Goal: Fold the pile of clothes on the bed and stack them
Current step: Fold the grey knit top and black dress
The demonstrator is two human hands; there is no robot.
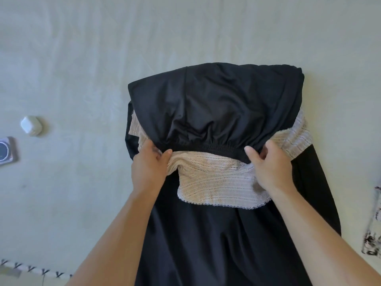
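Both hands mid-frame — left hand [149,162] and right hand [268,162] each pinching the black garment [216,104] by its gathered waistband, over a cream lace piece [216,182] — on the pale green bed [82,58]; white case [31,125] at left edge.

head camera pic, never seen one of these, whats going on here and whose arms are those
There is no machine here. The picture comes from a wide-angle camera worn on a person's head, looking forward and down, so the two bare arms reaching in from the bottom are the wearer's own.

The pale surface is a bed sheet. On it lies a black garment, with a cream lace piece on top of it. The left hand and the right hand each pinch an end of the elastic edge of a black folded layer, which lies over the lace.

At the far left lie a small white case and a round-faced gadget. A patterned fabric shows at the right edge.
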